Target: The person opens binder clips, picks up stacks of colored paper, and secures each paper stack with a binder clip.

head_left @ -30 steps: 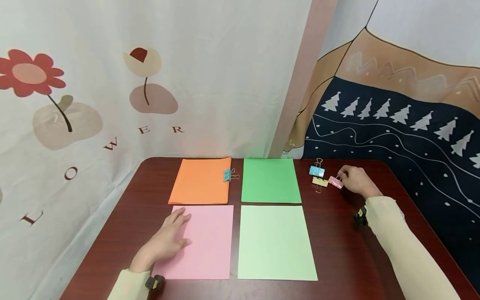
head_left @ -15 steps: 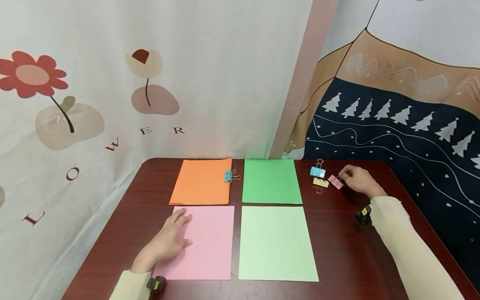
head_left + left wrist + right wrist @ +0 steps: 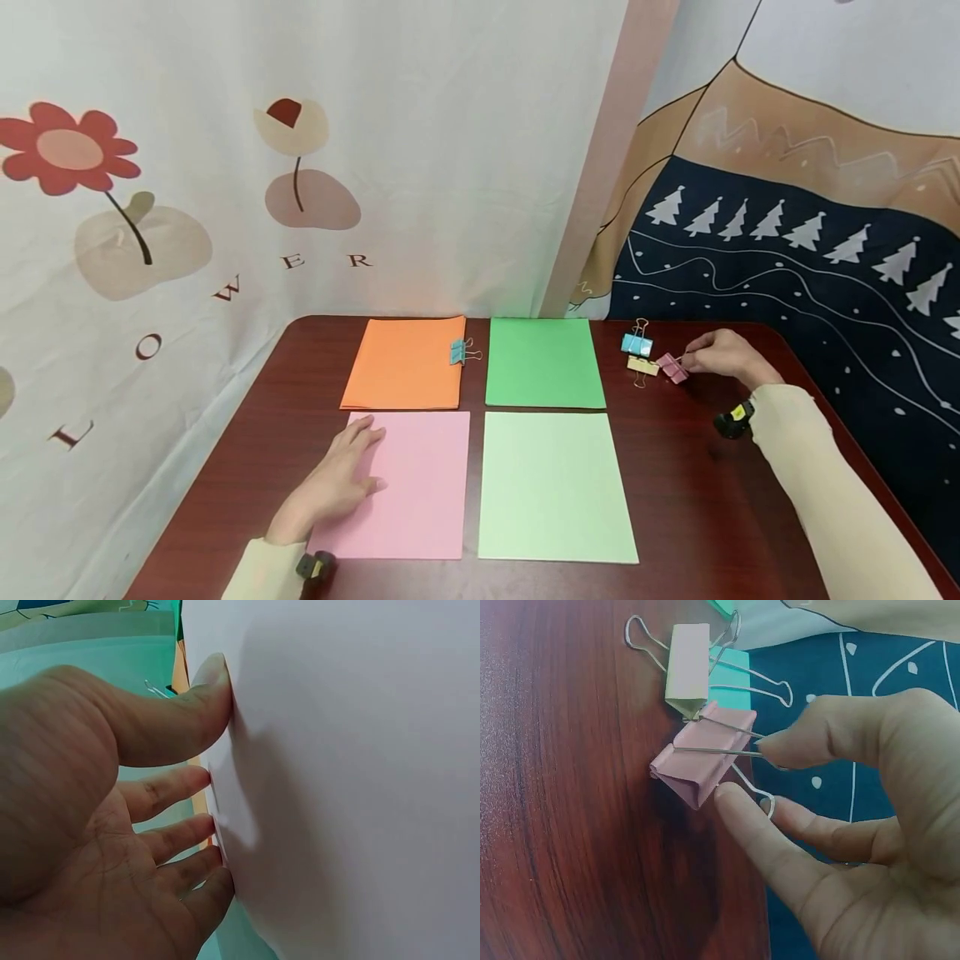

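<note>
In the head view my left hand (image 3: 330, 482) rests on the left part of the pink paper (image 3: 420, 492), fingers spread. The left wrist view has its thumb and fingertips touching the paper (image 3: 360, 750). At the right back of the table my right hand (image 3: 726, 357) pinches a pink binder clip (image 3: 672, 368) by its wire handles. In the right wrist view the thumb lies on one wire of the pink binder clip (image 3: 709, 750), and a finger is at its other side. Close by lie a yellow binder clip (image 3: 688, 667) and a light blue binder clip (image 3: 636, 343).
Orange paper (image 3: 405, 367) lies behind the pink, with a blue binder clip (image 3: 458, 351) on its right edge. Green paper (image 3: 543, 367) and pale green paper (image 3: 555, 492) lie to the right. Printed curtains (image 3: 450, 167) hang beyond the brown table (image 3: 697, 500).
My right hand has turned slightly, and the pink binder clip has tilted with it, close to the other clips. The left hand stays put on the pink paper.
</note>
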{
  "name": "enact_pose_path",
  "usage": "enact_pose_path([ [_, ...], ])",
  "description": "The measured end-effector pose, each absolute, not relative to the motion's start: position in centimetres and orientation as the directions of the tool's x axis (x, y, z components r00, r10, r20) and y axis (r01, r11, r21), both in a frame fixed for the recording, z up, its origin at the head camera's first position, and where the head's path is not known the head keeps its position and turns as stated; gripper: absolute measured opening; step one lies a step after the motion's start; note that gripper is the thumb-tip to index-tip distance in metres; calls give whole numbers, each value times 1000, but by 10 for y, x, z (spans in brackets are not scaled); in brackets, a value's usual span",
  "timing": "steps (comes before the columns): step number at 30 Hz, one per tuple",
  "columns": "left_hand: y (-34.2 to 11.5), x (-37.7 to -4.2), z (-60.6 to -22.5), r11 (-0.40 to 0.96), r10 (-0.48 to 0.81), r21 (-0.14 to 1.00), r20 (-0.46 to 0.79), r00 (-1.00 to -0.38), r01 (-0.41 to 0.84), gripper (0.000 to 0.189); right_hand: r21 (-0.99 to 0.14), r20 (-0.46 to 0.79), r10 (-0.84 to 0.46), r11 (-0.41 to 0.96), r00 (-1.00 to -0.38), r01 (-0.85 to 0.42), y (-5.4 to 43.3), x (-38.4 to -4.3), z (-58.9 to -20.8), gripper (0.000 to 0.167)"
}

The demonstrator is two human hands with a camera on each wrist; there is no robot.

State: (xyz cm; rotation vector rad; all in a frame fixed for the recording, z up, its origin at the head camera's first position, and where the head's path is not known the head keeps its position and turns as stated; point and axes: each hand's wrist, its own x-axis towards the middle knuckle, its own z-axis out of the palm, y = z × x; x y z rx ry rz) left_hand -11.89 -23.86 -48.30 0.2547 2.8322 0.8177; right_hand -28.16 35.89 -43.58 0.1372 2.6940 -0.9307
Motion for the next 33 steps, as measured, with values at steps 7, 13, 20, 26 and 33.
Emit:
enact_pose_path([
  [7, -236, -119, -481, 837, 198, 538, -129, -972, 99, 71, -568, -288, -15, 808, -957, 159, 358, -277, -433, 56],
  [13, -234, -119, -481, 839, 181, 537, -130, -975, 84, 74, -617, -226, -16, 776, -974, 131, 358, -270, -439, 55],
  [20, -233, -119, -482, 848, 162, 526, -134, -978, 69, 77, -690, -176, 28, 709, -984, 144, 354, -261, -448, 65],
  [26, -231, -119, -481, 851, 151, 523, -142, -978, 55, 79, -755, -163, 79, 632, -984, 176, 352, -255, -457, 71],
  [33, -229, -120, -481, 849, 143, 526, -136, -980, 50, 83, -873, -155, 140, 445, -978, 202, 346, -251, -467, 69],
])
